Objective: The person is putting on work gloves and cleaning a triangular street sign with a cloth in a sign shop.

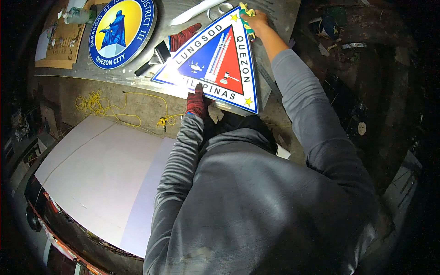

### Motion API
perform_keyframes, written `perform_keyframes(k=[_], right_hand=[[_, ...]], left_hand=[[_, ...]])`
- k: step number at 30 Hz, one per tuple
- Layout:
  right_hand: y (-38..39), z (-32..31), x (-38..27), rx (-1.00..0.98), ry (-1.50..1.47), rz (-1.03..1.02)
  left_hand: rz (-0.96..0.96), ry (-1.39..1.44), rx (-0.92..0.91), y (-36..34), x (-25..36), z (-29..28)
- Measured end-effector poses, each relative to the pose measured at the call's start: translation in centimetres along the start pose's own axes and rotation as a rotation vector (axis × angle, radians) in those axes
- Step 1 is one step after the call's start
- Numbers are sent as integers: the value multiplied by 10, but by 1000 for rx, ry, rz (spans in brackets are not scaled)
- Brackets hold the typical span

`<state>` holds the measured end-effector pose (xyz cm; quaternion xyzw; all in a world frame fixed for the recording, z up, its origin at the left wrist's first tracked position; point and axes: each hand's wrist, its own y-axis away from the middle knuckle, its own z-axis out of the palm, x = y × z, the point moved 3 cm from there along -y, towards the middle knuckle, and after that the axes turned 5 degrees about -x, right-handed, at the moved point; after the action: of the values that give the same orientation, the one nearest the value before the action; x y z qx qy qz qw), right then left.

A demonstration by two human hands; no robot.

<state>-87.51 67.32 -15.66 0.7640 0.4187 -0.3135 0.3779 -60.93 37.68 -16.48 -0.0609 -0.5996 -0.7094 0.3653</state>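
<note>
Desk (pixel 283 20): grey, round sign (pixel 121 32) at left.
Wiping: probably best with light strokes along the border, keeping the triangular sign (pixel 236 68) steady.
Sign's place: on the desk, between left fingers (pixel 198 93) and right fingers (pixel 250 19).
Left grip: gloved, holding the lower edge.
Right grip: closed on a yellow-green cloth (pixel 249 31), top corner.

1 round sign (pixel 121 34), 1 triangular sign (pixel 217 66): 2 signs. 1 left hand (pixel 197 103), 1 right hand (pixel 259 23): 2 hands. 1 loose red glove (pixel 184 37), 1 worn red glove (pixel 197 103). 1 rag (pixel 249 26), 1 scraper (pixel 162 52).
</note>
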Motion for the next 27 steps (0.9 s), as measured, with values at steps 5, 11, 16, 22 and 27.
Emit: perform_keyframes(k=[5, 11, 16, 22, 27], right_hand=[[55, -18, 29, -168, -39, 113], [151, -43, 58, -353, -70, 195], [207, -60, 83, -321, 102, 130], [260, -70, 113, -378, 229, 125], [302, -81, 117, -420, 273, 170]], left_hand=[[44, -70, 19, -10, -10, -5], [19, -36, 76, -16, -15, -4], [47, -68, 73, -5, -11, -1], [61, -10, 91, 0, -6, 5], [102, 51, 57, -3, -8, 5]])
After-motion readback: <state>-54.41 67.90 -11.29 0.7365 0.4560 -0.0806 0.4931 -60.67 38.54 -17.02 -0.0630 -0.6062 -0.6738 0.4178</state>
